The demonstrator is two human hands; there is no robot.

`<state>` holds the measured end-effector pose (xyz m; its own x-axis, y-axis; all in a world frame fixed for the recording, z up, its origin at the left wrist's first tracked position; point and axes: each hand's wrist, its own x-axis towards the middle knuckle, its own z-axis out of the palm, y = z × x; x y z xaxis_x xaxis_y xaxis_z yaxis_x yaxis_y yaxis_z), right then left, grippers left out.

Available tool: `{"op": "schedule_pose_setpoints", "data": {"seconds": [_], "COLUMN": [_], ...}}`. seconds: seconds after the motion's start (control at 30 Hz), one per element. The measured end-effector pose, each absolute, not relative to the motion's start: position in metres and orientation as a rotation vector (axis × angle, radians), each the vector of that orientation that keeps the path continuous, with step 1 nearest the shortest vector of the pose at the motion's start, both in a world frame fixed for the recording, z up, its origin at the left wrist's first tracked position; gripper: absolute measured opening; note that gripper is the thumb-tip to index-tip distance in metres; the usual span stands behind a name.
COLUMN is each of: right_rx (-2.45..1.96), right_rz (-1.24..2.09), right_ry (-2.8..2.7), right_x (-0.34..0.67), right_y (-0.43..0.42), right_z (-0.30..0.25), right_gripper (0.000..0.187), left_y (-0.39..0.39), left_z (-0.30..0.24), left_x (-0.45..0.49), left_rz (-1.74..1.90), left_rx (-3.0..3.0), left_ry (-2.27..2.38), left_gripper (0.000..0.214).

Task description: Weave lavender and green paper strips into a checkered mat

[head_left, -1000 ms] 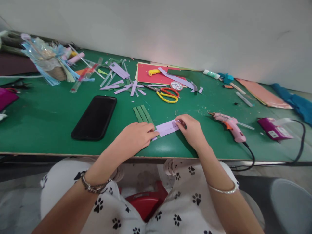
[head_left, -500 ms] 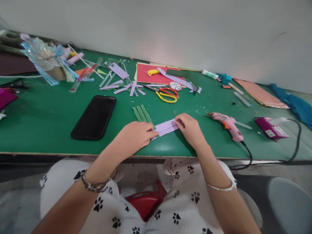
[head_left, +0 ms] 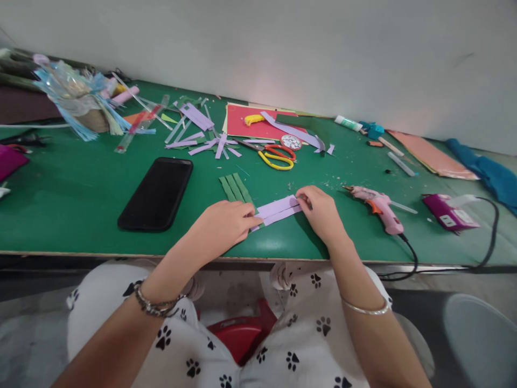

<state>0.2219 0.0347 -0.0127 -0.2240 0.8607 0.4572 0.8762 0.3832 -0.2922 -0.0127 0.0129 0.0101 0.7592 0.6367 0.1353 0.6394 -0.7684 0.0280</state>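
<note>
Lilac paper strips (head_left: 278,210) lie side by side near the front edge of the green table (head_left: 81,194). My left hand (head_left: 220,229) presses its fingertips on their left end, fingers together. At the right end, my right hand (head_left: 321,213) pinches the strips. Just beyond the left hand lie green paper strips (head_left: 235,188), partly under the lilac ones.
A black phone (head_left: 156,193) lies left of the hands. A pink glue gun (head_left: 377,207) with its cord rests to the right, a purple device (head_left: 448,214) beyond it. Yellow and red scissors (head_left: 277,156), red card (head_left: 250,123) and several paper scraps sit further back.
My right hand has slid slightly right along the lilac strips, exposing more of their length. The left hand stays put.
</note>
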Motion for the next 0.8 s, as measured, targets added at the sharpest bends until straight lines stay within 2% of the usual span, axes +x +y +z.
{"op": "schedule_pose_setpoints", "data": {"seconds": [0.27, 0.47, 0.6, 0.8], "right_rx": [-1.417, -1.301, -1.397, -1.529], "right_rz": [-0.374, -0.269, -0.262, -0.286], "right_ry": [-1.952, -2.468, -2.516, -2.483], "right_x": [0.215, 0.183, 0.178, 0.184], "right_y": [0.013, -0.018, -0.02, -0.018], "right_z": [-0.001, -0.005, -0.008, -0.005], "right_gripper": [0.021, 0.033, 0.039, 0.036], "left_y": [0.012, 0.012, 0.011, 0.01], "left_z": [0.01, 0.009, 0.007, 0.005], "left_x": [-0.013, -0.013, -0.015, -0.015], "left_rz": [-0.2, -0.253, -0.275, -0.322], "left_rx": [-2.911, -2.915, -2.918, -2.884], "left_ry": [-1.044, -1.062, -1.084, -1.093], "left_gripper": [0.023, 0.024, 0.023, 0.019]}}
